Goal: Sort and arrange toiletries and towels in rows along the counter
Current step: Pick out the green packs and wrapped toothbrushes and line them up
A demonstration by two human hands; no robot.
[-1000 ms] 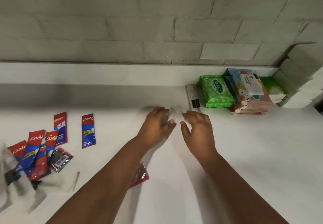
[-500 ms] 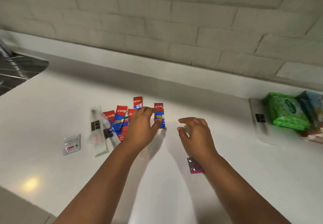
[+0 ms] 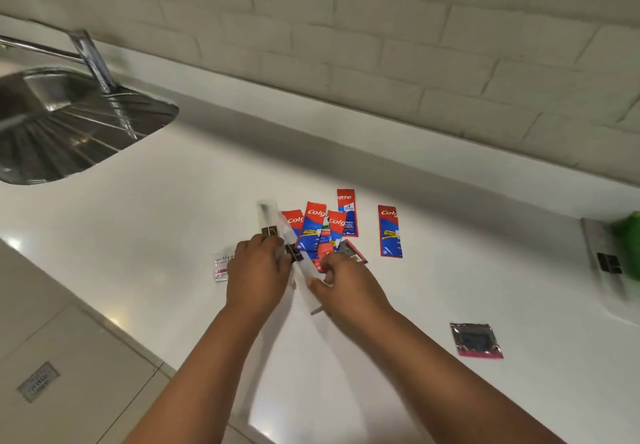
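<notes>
At far left a steel sink [image 3: 69, 124] is set into the white tabletop [image 3: 450, 287]. Nearer the middle a small white sachet [image 3: 221, 265] lies just beside the left hand [image 3: 258, 275], whose fingers curl over the clear toothbrush packets [image 3: 277, 228]; how tightly they grip is blurred. The right hand [image 3: 346, 287] pinches the lower end of one of these packets between thumb and fingers. Behind both hands the red and blue toothpaste sachets [image 3: 317, 228] lie fanned and overlapping, with one lone sachet [image 3: 389, 232] apart to the right. A pink-edged foil sachet [image 3: 476, 339] sits well apart, nearer the tabletop's front edge. At far right another clear packet [image 3: 606, 263] lies beside a green pack [image 3: 628, 235].

The step looks like gathering the toothbrush packets. They seem slippery, so squaring their ends together before lifting should help, then laying them parallel beside the packet at right without dragging the toothpaste pile.
</notes>
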